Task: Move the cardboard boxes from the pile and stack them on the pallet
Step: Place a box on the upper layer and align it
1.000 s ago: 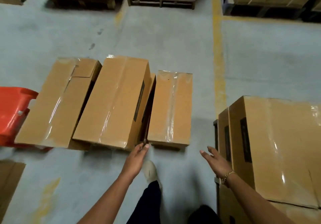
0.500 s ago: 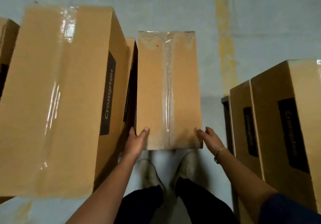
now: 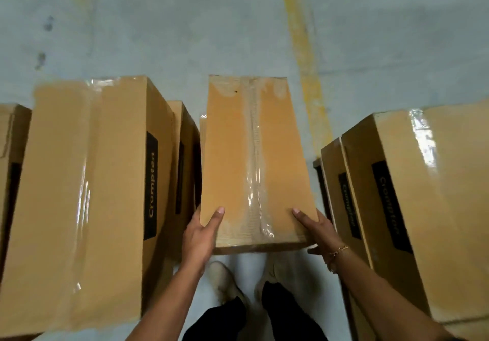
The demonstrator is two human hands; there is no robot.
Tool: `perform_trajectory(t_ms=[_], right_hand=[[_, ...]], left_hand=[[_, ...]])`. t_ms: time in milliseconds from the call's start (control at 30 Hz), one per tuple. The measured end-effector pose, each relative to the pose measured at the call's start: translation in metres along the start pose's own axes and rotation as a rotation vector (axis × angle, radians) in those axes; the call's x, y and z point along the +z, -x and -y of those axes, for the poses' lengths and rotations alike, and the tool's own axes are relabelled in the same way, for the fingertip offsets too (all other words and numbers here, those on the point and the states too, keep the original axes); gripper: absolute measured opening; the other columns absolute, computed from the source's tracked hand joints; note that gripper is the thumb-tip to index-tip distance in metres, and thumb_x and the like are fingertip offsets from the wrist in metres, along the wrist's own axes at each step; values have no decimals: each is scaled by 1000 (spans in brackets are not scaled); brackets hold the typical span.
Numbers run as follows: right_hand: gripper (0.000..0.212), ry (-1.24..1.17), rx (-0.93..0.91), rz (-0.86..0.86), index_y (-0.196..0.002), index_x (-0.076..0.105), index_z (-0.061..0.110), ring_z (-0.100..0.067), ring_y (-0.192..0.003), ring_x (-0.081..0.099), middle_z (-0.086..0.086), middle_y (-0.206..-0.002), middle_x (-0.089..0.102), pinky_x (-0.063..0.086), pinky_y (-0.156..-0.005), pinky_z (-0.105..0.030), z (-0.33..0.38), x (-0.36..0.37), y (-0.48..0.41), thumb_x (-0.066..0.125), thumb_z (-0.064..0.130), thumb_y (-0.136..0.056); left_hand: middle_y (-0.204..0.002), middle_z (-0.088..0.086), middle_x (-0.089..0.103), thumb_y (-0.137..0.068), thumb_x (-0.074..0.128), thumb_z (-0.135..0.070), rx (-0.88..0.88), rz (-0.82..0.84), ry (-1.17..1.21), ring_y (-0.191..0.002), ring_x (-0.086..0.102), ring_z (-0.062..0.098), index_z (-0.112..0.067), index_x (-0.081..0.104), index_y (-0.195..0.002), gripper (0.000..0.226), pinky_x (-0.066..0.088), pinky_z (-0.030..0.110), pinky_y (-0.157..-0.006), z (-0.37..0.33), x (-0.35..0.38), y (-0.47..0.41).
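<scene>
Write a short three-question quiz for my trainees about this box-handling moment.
1. True or false: the left hand and right hand both grip the narrow brown taped cardboard box.
2. The black label on the large brown cardboard box reads: A Crompton, B Fragile, C Philips?
3. Fill in: the painted floor line is ____.
Key: 1 true; 2 A; 3 yellow.

— Where are the hands?
— The left hand (image 3: 201, 235) grips the near left corner of the box (image 3: 254, 155), thumb flat on top, the other fingers hidden.
— And the right?
— The right hand (image 3: 316, 231) mirrors it at the near right corner, thumb on top, with a thin bracelet (image 3: 338, 252) at the wrist.
— The arms?
— The left forearm (image 3: 172, 301) and right forearm (image 3: 383, 295) are bare, angling inward from the near edge.
</scene>
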State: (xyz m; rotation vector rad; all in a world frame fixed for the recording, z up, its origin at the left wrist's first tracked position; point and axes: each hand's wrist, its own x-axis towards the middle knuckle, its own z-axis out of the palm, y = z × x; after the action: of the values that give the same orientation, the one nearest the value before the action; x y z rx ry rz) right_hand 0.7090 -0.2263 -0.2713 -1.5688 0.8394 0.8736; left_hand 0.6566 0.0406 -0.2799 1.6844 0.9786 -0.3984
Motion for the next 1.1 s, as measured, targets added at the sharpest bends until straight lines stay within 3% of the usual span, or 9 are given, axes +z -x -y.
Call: perform_trajectory(t_ms=[167, 367, 500, 567, 633, 733, 867, 1000, 1100], right_hand=[[54, -93, -88, -64, -116, 57, 35, -20, -97, 64, 4, -106, 66, 58, -81, -48, 43, -39, 114, 82, 53, -71], [83, -280, -243, -201, -128, 58, 44, -19, -114, 66, 12, -119, 71, 52, -98, -52, 44, -77, 241, 86, 71, -55], [89, -378, -381, -307, -137, 55, 30, -21, -116, 64, 5, -126, 69, 51, -102, -43, 34, -91, 327, 90, 59, -61], [73, -416, -427, -371, -137, 53, 23, -16, -110, 64, 1, -124, 67, 54, -92, -28, 31, -95, 372, 85, 45, -75], [50, -442, -463, -443, -132, 52, 26, -5, -94, 62, 8, -109, 67, 50, -68, -10, 18, -100, 410, 74, 32, -88], [52, -469, -476, -553, -137, 51, 27, -8, -92, 64, 9, -106, 69, 52, -69, -21, -16, -112, 454, 70, 38, -89], [51, -562, -465, -700, -129, 53, 38, -18, -101, 66, 6, -111, 71, 55, -95, -48, -69, -125, 505, 72, 51, -84], [62, -649, -472, -819, -120, 55, 40, -16, -100, 66, 9, -109, 71, 55, -90, -40, -131, -147, 558, 75, 60, -65], [58, -678, -457, -885, -120, 53, 45, -15, -98, 66, 12, -108, 69, 56, -71, -34, -186, -165, 593, 79, 58, -69]], left_hand=[[-120, -12, 53, -87, 65, -59, 59, 41, -37, -122, 56, 25, -24, 47, -148, 73, 40, 34, -99, -91, -23, 89], [-119, -6, 67, -60, 62, -91, 270, 183, -96, -111, 60, 20, -30, 56, -139, 100, 45, 38, -103, -173, -53, 179], [-148, 4, 54, -70, 63, -85, 439, 293, -145, -135, 50, 28, -24, 44, -152, 105, 37, 44, -114, -212, -60, 240], [-153, 6, 48, -74, 64, -81, 507, 353, -162, -141, 44, 28, -20, 40, -155, 104, 34, 43, -115, -226, -60, 269], [-152, 3, 50, -70, 64, -84, 571, 410, -197, -140, 46, 26, -22, 42, -153, 106, 36, 44, -116, -233, -56, 293], [-130, -9, 68, -56, 57, -98, 637, 514, -272, -121, 62, 16, -28, 57, -139, 109, 47, 43, -105, -236, -41, 326], [-111, -12, 72, -76, 64, -75, 722, 686, -307, -103, 67, 10, -26, 62, -132, 74, 50, 34, -88, -232, -17, 386], [-141, -4, 61, -61, 60, -94, 770, 791, -415, -127, 58, 21, -28, 49, -147, 109, 45, 46, -109, -207, 25, 434], [-157, 6, 43, -77, 65, -77, 799, 892, -432, -142, 42, 30, -18, 38, -155, 101, 34, 45, -117, -188, 50, 498]])
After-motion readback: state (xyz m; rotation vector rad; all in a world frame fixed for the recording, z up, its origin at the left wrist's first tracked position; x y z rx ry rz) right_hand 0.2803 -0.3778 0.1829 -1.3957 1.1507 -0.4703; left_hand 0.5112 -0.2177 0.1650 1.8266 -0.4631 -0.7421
